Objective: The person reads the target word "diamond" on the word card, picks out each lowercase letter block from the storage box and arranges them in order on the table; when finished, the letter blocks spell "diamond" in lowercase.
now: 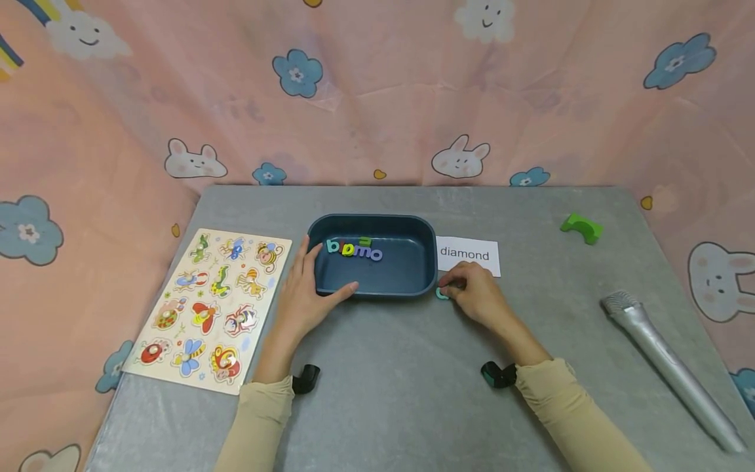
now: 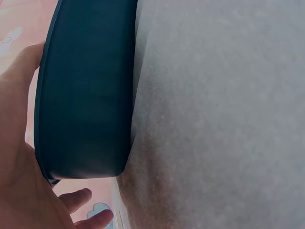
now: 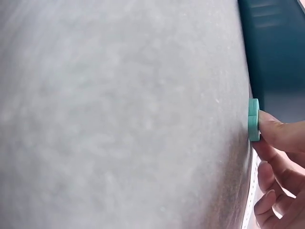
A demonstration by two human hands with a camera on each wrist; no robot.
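A dark blue tray [image 1: 377, 287] stands at the middle of the table with several coloured letters [image 1: 355, 250] lying inside. My left hand [image 1: 303, 298] rests at its left front corner, thumb along the front rim and fingers spread at the left side; the left wrist view has the tray's wall [image 2: 86, 95] beside the hand [image 2: 19, 157]. Just off the tray's right front corner, my right hand [image 1: 474, 292] pinches a small teal letter [image 3: 253, 119] low at the tabletop. Fingers hide part of this piece, so which letter it is cannot be told.
A white card [image 1: 468, 252] printed "diamond" lies right of the tray. A board of insect and animal pictures [image 1: 206, 308] is at the left. Farther right are a green arch block [image 1: 582, 227] and a silver microphone [image 1: 672, 367]. Patterned pink cloth [image 1: 377, 118] hangs behind the table.
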